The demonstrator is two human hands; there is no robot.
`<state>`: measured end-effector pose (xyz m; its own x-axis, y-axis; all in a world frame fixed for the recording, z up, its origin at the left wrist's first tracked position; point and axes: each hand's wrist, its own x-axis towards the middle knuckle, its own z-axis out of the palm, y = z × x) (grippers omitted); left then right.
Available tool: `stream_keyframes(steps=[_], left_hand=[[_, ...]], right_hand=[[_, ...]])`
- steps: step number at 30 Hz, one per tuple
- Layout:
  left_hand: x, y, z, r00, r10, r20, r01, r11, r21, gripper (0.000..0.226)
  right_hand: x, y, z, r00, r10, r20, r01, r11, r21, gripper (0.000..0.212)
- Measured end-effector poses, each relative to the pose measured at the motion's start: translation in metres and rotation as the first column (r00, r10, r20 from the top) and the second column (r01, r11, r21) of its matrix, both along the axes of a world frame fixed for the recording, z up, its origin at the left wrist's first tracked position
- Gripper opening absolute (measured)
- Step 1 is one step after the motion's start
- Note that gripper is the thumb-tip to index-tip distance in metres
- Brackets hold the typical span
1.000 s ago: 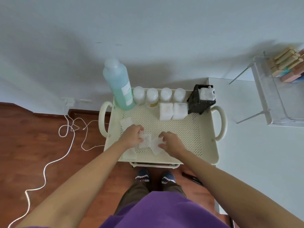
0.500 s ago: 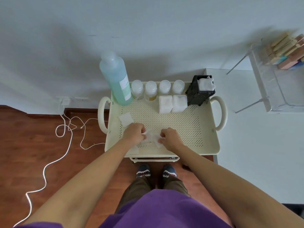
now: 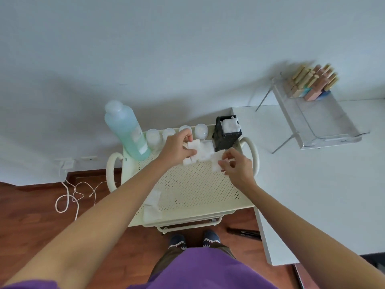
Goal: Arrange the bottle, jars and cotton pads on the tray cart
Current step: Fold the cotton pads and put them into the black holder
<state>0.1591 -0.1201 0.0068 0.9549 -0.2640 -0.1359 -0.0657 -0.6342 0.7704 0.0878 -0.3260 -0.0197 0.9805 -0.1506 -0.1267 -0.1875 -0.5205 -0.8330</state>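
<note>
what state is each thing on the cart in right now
bottle: upright, capped, back left corner
jars: upright in a row at the back
black holder: upright, pads inside
left hand: pinching a pad over the stack
right hand: holding a second pad
loose pads: flat, front left

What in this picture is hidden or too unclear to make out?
All in the head view:
- Pad stacks: partly covered by the left hand; count unclear.
- Bottle label: too blurred to read.
- Jars: contents unclear, one behind the fingers.
- Lower cart shelves: hidden under the top tray.
</note>
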Motion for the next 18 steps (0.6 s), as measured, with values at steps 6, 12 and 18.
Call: stream_keyframes(steps=[6,12,18], left_hand=[[0.041,-0.064,0.025,1.0,0.01,0.025,-0.007,0.994,-0.107,0.01],[0.074,-0.105,0.013,0.999,-0.007,0.032,0.01,0.994,-0.108,0.02],[0.09,-0.118,-0.009,0.999,-0.037,0.04,0.036,0.999,0.018,0.028]], right_hand=[[0.033,-0.047,0.028,0.967,-0.24,0.082,0.236,0.97,0.055,0.014],[0.065,-0.077,0.041,0.942,-0.315,0.119,0.308,0.949,0.067,0.018],[0.095,-0.081,0.039,0.958,-0.269,0.094,0.251,0.953,0.167,0.017]])
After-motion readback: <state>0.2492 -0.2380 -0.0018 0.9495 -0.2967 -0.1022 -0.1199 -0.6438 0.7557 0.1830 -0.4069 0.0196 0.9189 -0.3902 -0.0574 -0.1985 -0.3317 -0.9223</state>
